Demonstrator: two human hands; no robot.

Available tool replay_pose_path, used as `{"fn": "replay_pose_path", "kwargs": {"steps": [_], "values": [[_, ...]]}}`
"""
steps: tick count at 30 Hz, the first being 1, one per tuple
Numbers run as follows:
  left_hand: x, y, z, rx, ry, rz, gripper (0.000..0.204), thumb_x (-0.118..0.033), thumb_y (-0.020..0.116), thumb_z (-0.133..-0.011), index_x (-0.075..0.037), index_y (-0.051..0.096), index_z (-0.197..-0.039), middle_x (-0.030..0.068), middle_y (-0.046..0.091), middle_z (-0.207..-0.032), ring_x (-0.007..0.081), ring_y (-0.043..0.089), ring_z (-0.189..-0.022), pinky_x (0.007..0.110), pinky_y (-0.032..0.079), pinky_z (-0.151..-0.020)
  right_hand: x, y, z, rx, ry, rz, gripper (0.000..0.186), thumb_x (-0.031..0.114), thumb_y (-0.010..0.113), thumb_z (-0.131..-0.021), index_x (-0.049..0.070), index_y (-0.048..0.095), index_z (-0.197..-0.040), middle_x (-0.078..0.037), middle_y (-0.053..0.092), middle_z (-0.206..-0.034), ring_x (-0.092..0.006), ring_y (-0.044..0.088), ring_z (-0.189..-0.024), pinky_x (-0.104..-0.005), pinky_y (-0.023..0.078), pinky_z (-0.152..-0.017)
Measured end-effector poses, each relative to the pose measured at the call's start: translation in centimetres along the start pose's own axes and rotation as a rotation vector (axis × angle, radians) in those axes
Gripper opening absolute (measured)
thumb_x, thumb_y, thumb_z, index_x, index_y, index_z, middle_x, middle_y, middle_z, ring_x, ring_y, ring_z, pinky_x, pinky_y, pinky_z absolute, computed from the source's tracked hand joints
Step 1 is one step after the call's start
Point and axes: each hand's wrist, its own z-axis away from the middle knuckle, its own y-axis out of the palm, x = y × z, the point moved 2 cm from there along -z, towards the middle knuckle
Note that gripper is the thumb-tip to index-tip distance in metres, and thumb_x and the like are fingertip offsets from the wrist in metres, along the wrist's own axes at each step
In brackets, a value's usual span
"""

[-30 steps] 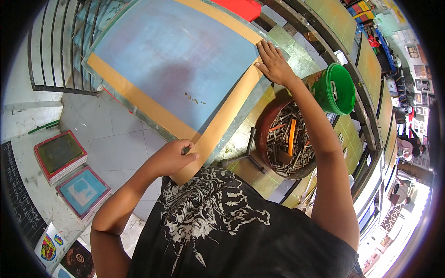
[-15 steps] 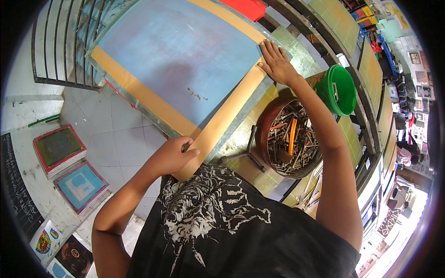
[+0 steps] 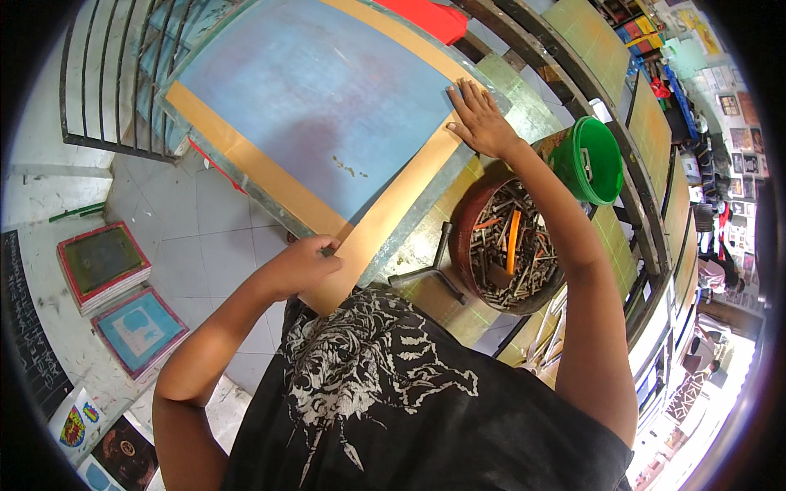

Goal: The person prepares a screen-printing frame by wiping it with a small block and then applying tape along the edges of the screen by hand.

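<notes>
A framed screen with a blue-grey mesh lies in front of me, bordered by strips of brown tape. Along its near right side runs another tape strip, its near end hanging past the frame by my shirt. My right hand presses flat on the far end of that strip at the frame's right corner, fingers spread. At the near corner my left hand is closed beside the strip. A small dark object shows between its thumb and fingers; most of it is hidden.
Right of the screen stands a round reddish tub full of small rods, an orange-handled tool on top. Behind it is a green bucket. A black metal bracket lies nearby. Small framed screens rest at left.
My left hand has shifted slightly left and up along the near corner. The right hand stays on the far end of the strip, moved only a little. The whole view has shifted slightly.
</notes>
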Motion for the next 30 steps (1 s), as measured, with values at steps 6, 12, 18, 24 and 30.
{"fn": "replay_pose_path", "kwargs": {"steps": [6, 12, 18, 24, 30], "values": [[0.2, -0.4, -0.6, 0.018, -0.010, 0.134, 0.034, -0.015, 0.058, -0.091, 0.002, 0.058, -0.120, 0.0080, 0.065, -0.096, 0.0119, 0.059, -0.084, 0.027, 0.047, -0.075, -1.1, -0.2, -0.3, -0.006, 0.029, -0.319, 0.072, 0.053, 0.029, -0.101, 0.005, 0.018, -0.154, -0.024, 0.016, -0.159, -0.0377, 0.013, -0.148, -0.0500, 0.013, -0.119], [0.6, -0.4, -0.6, 0.078, 0.018, 0.194, 0.035, -0.018, 0.060, -0.090, 0.004, 0.058, -0.117, 0.0079, 0.064, -0.091, 0.0118, 0.057, -0.079, 0.028, 0.045, -0.070, 0.2, 0.0, 0.3, -0.065, -0.015, -0.305, 0.073, 0.053, 0.030, -0.101, 0.004, 0.018, -0.154, -0.022, 0.017, -0.159, -0.0369, 0.013, -0.148, -0.0522, 0.014, -0.118], [-0.1, -0.4, -0.6, 0.084, -0.039, 0.132, 0.036, -0.017, 0.059, -0.091, 0.004, 0.058, -0.120, 0.0089, 0.065, -0.099, 0.0120, 0.059, -0.086, 0.027, 0.047, -0.074, 1.5, 0.0, 0.7, -0.009, -0.062, -0.014, 0.080, 0.061, 0.030, -0.098, 0.005, 0.018, -0.154, -0.025, 0.016, -0.158, -0.0403, 0.015, -0.147, -0.0549, 0.017, -0.117], [0.4, -0.5, -1.3, 0.114, -0.007, 0.141, 0.040, -0.020, 0.060, -0.091, 0.005, 0.057, -0.122, 0.0092, 0.064, -0.099, 0.0127, 0.058, -0.087, 0.028, 0.047, -0.074, 0.9, -0.9, 0.1, -0.014, -0.006, -0.312, 0.072, 0.051, 0.031, -0.101, 0.004, 0.016, -0.154, -0.023, 0.015, -0.159, -0.0392, 0.013, -0.148, -0.0513, 0.014, -0.118], [0.8, -0.7, -1.7, 0.116, -0.005, 0.143, 0.038, -0.022, 0.061, -0.091, 0.005, 0.058, -0.119, 0.0088, 0.063, -0.099, 0.0130, 0.057, -0.088, 0.028, 0.046, -0.075, 2.1, -1.0, 0.2, -0.081, -0.016, -0.364, 0.070, 0.048, 0.033, -0.102, 0.006, 0.016, -0.154, -0.023, 0.014, -0.159, -0.0402, 0.014, -0.147, -0.0545, 0.014, -0.117]]}}
